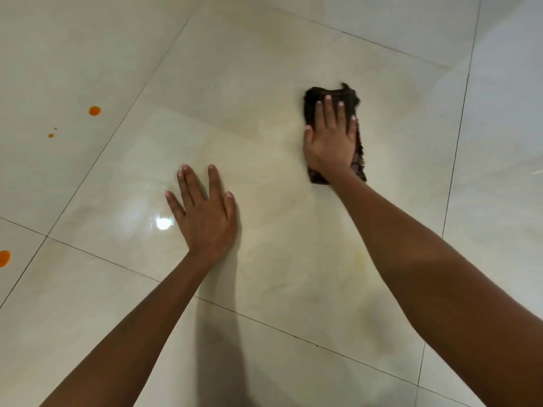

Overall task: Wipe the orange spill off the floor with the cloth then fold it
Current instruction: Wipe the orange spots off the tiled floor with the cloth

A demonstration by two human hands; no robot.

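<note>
A dark brown cloth (357, 163) lies bunched flat on the pale tiled floor at the right of centre. My right hand (330, 136) presses down on it with the fingers spread, palm covering most of the cloth. My left hand (205, 212) rests flat on the bare floor to the left, fingers apart, holding nothing. Orange drops stay on the floor far to the left: one round drop (94, 111), two tiny specks (50, 135) below it, and a larger blot (4, 257) at the left edge. A faint yellowish smear (357, 259) shows on the tile between my arms.
The floor is glossy cream tile (264, 54) with dark grout lines. A bright lamp reflection (163, 223) sits just left of my left hand. My arm casts a shadow (223, 333) on the tile below centre.
</note>
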